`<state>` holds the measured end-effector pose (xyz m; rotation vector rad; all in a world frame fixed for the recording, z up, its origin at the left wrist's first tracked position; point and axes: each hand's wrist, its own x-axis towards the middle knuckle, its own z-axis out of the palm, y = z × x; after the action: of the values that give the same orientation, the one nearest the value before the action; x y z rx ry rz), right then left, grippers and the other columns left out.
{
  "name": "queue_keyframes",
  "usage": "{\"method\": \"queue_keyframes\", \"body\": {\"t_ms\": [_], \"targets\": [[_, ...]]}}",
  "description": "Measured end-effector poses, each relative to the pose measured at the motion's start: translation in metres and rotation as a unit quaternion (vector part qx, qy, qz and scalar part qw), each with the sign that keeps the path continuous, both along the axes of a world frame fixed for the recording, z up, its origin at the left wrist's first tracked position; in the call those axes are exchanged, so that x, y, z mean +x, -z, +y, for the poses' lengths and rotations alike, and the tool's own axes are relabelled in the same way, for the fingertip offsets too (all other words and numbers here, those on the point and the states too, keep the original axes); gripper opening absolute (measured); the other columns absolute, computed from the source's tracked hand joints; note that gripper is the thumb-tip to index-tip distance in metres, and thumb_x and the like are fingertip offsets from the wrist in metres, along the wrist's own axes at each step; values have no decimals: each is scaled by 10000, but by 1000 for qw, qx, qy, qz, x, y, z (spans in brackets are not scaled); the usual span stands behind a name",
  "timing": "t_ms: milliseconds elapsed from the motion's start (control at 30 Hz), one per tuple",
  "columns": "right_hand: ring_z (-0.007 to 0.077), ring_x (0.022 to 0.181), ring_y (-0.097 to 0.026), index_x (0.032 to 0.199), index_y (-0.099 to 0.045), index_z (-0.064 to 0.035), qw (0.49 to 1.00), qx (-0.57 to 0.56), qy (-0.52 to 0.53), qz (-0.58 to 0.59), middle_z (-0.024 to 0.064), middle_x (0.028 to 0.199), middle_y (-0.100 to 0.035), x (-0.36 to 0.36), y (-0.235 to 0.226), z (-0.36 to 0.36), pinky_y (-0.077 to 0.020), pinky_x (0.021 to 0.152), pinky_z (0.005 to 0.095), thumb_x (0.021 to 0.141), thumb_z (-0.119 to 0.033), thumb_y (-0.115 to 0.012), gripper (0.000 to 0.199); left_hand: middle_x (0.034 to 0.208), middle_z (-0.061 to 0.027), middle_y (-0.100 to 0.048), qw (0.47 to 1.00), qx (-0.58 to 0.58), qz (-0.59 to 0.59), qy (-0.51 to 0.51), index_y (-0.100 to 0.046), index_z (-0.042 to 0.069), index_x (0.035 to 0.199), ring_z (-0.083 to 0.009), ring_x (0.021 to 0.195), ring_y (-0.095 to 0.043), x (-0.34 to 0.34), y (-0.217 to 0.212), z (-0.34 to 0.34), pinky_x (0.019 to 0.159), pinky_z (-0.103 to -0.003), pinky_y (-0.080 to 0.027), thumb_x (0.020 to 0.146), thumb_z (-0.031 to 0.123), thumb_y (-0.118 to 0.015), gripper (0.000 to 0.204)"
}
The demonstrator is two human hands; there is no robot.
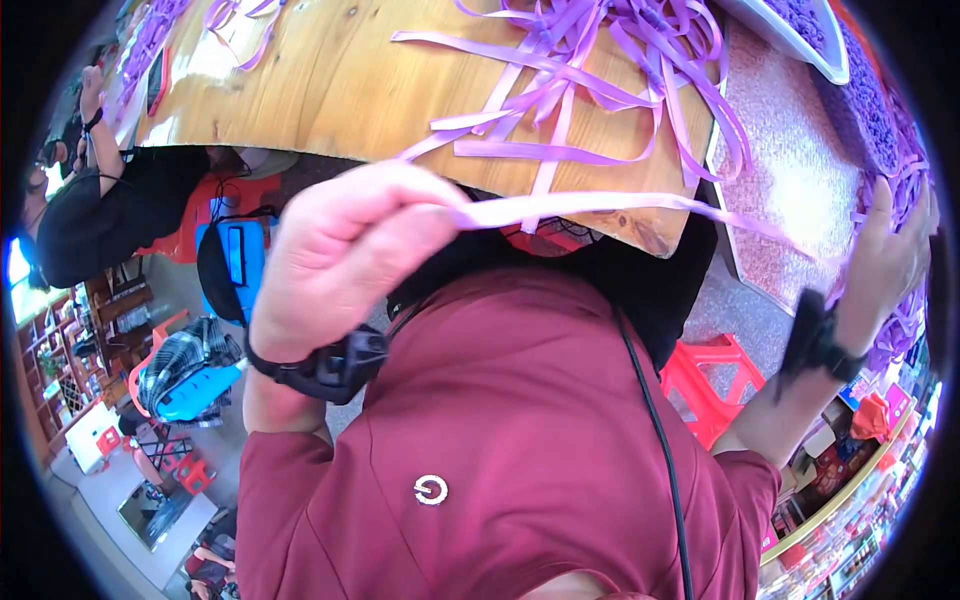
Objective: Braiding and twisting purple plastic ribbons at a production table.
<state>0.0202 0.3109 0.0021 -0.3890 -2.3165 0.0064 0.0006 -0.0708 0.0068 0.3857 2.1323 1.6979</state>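
Note:
My left hand (pixel 350 250) is closed in a pinch on one end of a light purple ribbon (pixel 590 204), at the near edge of the wooden table. The ribbon stretches to the right past the table corner and blurs close to my right hand (pixel 888 255). That hand reaches out at the far right with its fingers stretched out, beside a heap of purple ribbons (pixel 905 320). Whether it touches the ribbon's far end cannot be made out. Several knotted purple ribbons (pixel 570 75) lie loose on the table, their tails spreading toward me.
The wooden table (pixel 330 85) spans the top. At right are a speckled surface (pixel 775 150), a white tray (pixel 815 45) of purple pieces and a purple textured bundle (pixel 865 110). A red stool (pixel 712 385) stands below. Another person (pixel 100 215) sits at left, near a blue bag (pixel 237 262).

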Motion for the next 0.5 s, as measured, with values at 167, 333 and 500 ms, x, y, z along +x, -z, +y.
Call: {"method": "queue_keyframes", "body": {"t_ms": [167, 333, 500], "targets": [[233, 1139, -429, 1279, -339, 39, 741, -367, -519, -217, 140, 1239, -436, 10, 10, -156, -276, 984, 317, 843, -70, -478, 470, 821, -52, -584, 976, -4, 168, 140, -580, -42, 895, -109, 746, -543, -6, 5, 29, 670, -227, -421, 831, 53, -524, 127], [127, 817, -460, 1208, -441, 25, 710, -430, -509, -228, 70, 972, -504, 16, 3, -179, -359, 749, 219, 816, -70, -531, 413, 803, -27, -562, 986, 24, 138, 89, -567, -31, 877, -75, 713, -508, -2, 6, 31, 641, -210, -403, 850, 58, -509, 110], [131, 676, -506, 969, -609, 0, 749, -354, -540, -148, 65, 809, -591, 10, 11, -174, -379, 606, 232, 734, -9, -628, 236, 746, 20, -506, 998, 20, 54, 26, -541, -1, 853, -16, 641, -417, 3, 4, 16, 568, -151, -325, 853, 92, -548, 93]]}}
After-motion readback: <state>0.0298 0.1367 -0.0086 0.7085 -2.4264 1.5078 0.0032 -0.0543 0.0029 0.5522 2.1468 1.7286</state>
